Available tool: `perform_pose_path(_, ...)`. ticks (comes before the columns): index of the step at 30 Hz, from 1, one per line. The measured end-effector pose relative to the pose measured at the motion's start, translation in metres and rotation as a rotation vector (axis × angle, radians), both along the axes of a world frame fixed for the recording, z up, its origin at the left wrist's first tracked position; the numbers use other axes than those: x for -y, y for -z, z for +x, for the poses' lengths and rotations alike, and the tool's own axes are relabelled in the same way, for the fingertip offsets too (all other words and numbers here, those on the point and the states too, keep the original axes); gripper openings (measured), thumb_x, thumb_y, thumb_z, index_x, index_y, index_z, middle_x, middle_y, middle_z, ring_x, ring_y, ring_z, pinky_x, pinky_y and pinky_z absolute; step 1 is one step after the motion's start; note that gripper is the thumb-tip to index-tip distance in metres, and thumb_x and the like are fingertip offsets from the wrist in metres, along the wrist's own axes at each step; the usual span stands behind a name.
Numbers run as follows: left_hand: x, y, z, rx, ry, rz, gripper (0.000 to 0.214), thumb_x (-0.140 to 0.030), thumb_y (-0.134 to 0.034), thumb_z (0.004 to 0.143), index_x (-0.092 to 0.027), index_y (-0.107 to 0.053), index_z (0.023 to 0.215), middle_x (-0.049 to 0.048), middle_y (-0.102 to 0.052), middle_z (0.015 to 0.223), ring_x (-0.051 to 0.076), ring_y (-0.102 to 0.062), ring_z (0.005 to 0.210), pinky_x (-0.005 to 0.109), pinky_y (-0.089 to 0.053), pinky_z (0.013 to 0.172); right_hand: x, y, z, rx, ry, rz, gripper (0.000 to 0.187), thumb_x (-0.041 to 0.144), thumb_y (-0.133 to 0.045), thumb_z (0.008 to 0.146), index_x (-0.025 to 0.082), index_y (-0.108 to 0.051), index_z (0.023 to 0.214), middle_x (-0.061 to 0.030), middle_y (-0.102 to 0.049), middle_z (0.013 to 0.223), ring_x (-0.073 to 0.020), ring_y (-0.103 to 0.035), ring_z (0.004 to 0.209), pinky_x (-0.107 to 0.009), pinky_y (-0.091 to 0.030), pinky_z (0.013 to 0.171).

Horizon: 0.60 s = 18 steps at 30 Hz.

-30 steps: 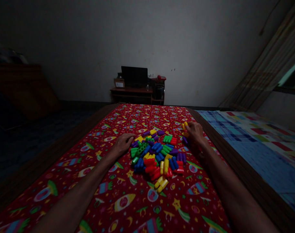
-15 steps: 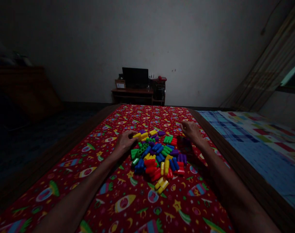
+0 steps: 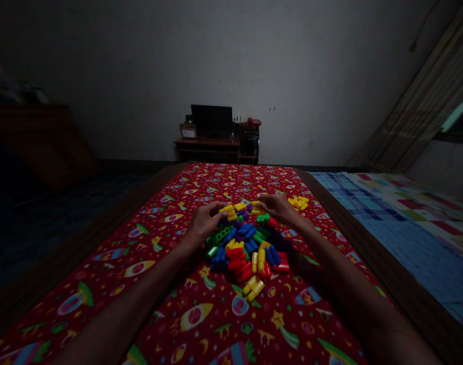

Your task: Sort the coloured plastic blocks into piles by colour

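Observation:
A heap of plastic toy building blocks (image 3: 237,258) in red, blue, green, yellow and purple lies on a red patterned cloth (image 3: 201,314). At the heap's far left side my left hand (image 3: 204,221) is closed, fingers and thumb pinching a yellow building block (image 3: 228,212). My right hand (image 3: 279,207) reaches over the far right side, its fingertips closed on another yellow block (image 3: 256,208). Its palm hides part of the purple and green pieces below. One more yellow block (image 3: 239,207) lies between the hands. Beyond my right wrist is a small group of yellow blocks (image 3: 298,203).
A dark wooden edge (image 3: 330,223) runs along the cloth. Bedding with checks (image 3: 379,203) lies to the right. By the far wall stands a desk (image 3: 208,143) with a monitor (image 3: 212,120). A wooden cabinet (image 3: 37,137) is at the left.
My right hand has moved left from the cloth's right side to the heap and now holds a yellow block, uncovering the yellow group. My left hand has shifted slightly right with its yellow block.

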<state>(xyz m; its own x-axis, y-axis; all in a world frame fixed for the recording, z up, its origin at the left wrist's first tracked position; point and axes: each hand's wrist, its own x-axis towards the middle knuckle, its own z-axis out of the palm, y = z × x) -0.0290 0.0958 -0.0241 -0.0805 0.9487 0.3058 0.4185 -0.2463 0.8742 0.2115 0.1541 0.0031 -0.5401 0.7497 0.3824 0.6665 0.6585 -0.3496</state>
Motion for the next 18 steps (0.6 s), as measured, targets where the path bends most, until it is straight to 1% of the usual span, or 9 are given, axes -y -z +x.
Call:
perform_pose_path(3,-0.003,0.001,-0.006,0.091,0.008,-0.068,0.041,-0.044,-0.071,0.065,-0.016,-0.070,0.095,0.0051,-0.074,0.087,0.024,-0.069,0.079,0.034,-0.056,0.069,-0.021,0.004,0.032,-0.002,0.312,0.043,0.034,0.033,-0.044,0.092,0.014,-0.073,0.091,-0.0065,-0.070,0.077,-0.0153,-0.061,0.068,-0.022,-0.036,0.059)
perform_pose_path(5,-0.004,0.002,-0.007,0.132,0.028,-0.093,0.045,-0.046,-0.072,0.063,-0.015,-0.070,0.096,0.0062,-0.074,0.091,0.024,-0.069,0.081,0.034,-0.056,0.069,-0.029,0.011,0.054,0.058,0.550,0.094,0.036,0.034,-0.042,0.093,0.015,-0.072,0.096,-0.0099,-0.071,0.083,-0.0181,-0.063,0.074,-0.024,-0.037,0.063)
perform_pose_path(6,-0.003,0.002,-0.007,0.144,0.038,-0.102,0.047,-0.047,-0.073,0.063,-0.015,-0.070,0.097,0.0067,-0.074,0.092,0.025,-0.069,0.082,0.034,-0.056,0.070,-0.031,0.014,0.063,0.097,0.641,0.106,0.036,0.033,-0.042,0.093,0.014,-0.072,0.099,-0.0118,-0.072,0.086,-0.0193,-0.063,0.077,-0.025,-0.038,0.064)
perform_pose_path(7,-0.003,0.002,-0.006,0.151,0.047,-0.108,0.047,-0.047,-0.073,0.063,-0.015,-0.070,0.097,0.0069,-0.074,0.094,0.025,-0.069,0.083,0.034,-0.056,0.070,-0.033,0.016,0.071,0.134,0.706,0.102,0.035,0.032,-0.042,0.093,0.014,-0.071,0.100,-0.0135,-0.072,0.090,-0.0203,-0.064,0.080,-0.026,-0.039,0.066)
perform_pose_path(9,-0.003,0.003,-0.004,0.160,0.055,-0.101,0.048,-0.048,-0.073,0.063,-0.015,-0.070,0.098,0.0069,-0.075,0.095,0.025,-0.069,0.083,0.033,-0.056,0.071,-0.033,0.019,0.080,0.178,0.756,0.084,0.034,0.030,-0.042,0.092,0.014,-0.072,0.100,-0.0156,-0.071,0.095,-0.0220,-0.064,0.086,-0.027,-0.041,0.070)
perform_pose_path(11,-0.003,0.004,-0.002,0.153,0.072,-0.079,0.048,-0.049,-0.072,0.065,-0.016,-0.070,0.099,0.0064,-0.075,0.096,0.025,-0.069,0.086,0.034,-0.056,0.073,-0.031,0.016,0.078,0.148,0.731,0.100,0.033,0.028,-0.045,0.092,0.013,-0.071,0.103,-0.0157,-0.071,0.102,-0.0234,-0.064,0.093,-0.028,-0.042,0.075)
perform_pose_path(13,-0.002,0.002,0.000,0.122,0.109,-0.052,0.046,-0.049,-0.071,0.066,-0.017,-0.070,0.099,0.0061,-0.075,0.097,0.025,-0.068,0.089,0.035,-0.055,0.078,-0.026,0.011,0.065,0.052,0.627,0.132,0.032,0.027,-0.046,0.091,0.014,-0.071,0.106,-0.0140,-0.071,0.104,-0.0229,-0.064,0.094,-0.028,-0.043,0.079)
perform_pose_path(15,0.000,0.000,0.003,0.078,0.158,-0.031,0.043,-0.046,-0.069,0.068,-0.017,-0.070,0.099,0.0061,-0.074,0.101,0.026,-0.067,0.094,0.036,-0.054,0.083,-0.016,0.006,0.042,-0.058,0.406,0.111,0.031,0.028,-0.046,0.092,0.014,-0.072,0.103,-0.0113,-0.073,0.099,-0.0205,-0.066,0.087,-0.026,-0.043,0.076)
perform_pose_path(18,0.004,-0.002,0.009,0.048,0.207,-0.016,0.043,-0.041,-0.068,0.068,-0.019,-0.068,0.104,0.0062,-0.072,0.109,0.026,-0.066,0.100,0.038,-0.052,0.088,0.004,0.002,0.002,-0.153,-0.009,-0.022,0.030,0.031,-0.048,0.092,0.016,-0.073,0.098,-0.0064,-0.073,0.090,-0.0156,-0.065,0.075,-0.021,-0.042,0.066)
